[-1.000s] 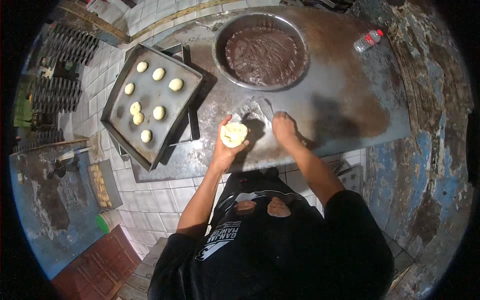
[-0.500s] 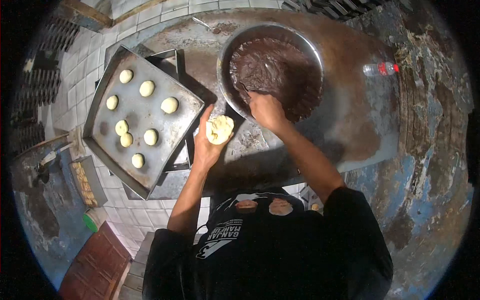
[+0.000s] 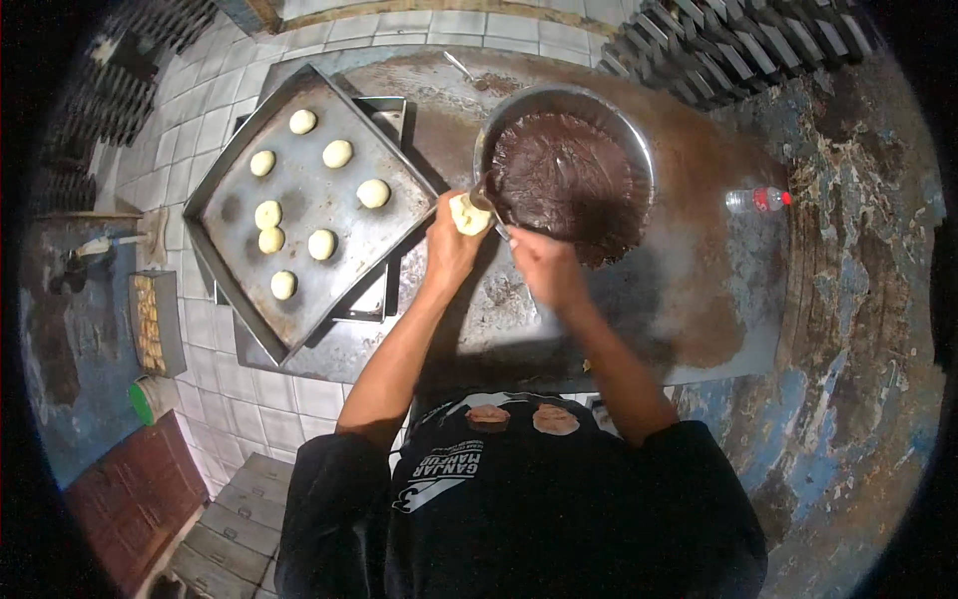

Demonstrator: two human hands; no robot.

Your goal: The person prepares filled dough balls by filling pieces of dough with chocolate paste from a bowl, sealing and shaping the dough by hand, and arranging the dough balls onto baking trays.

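A flattened pale dough piece (image 3: 468, 218) is cupped in my left hand (image 3: 451, 245), beside the steel bowl of dark brown paste (image 3: 569, 175). The fingers of my right hand (image 3: 539, 260) are closed on a metal spoon (image 3: 500, 226), whose head, carrying brown paste, reaches onto the dough at the bowl's near-left rim. On the left, a metal tray (image 3: 210, 215) holds several pale dough balls (image 3: 321, 243), two of them touching, and rests askew on another tray (image 3: 384, 115).
A plastic bottle with a red cap (image 3: 753, 200) lies at the right. A utensil (image 3: 457, 63) lies at the table's back (image 3: 699, 329). Stacks of metal pans (image 3: 738, 45) stand behind, and a tray of baked pieces (image 3: 153, 319) sits lower left.
My right hand went from the table into the bowl, then came back toward my left hand with the spoon. My left hand has moved up toward the bowl with the dough.
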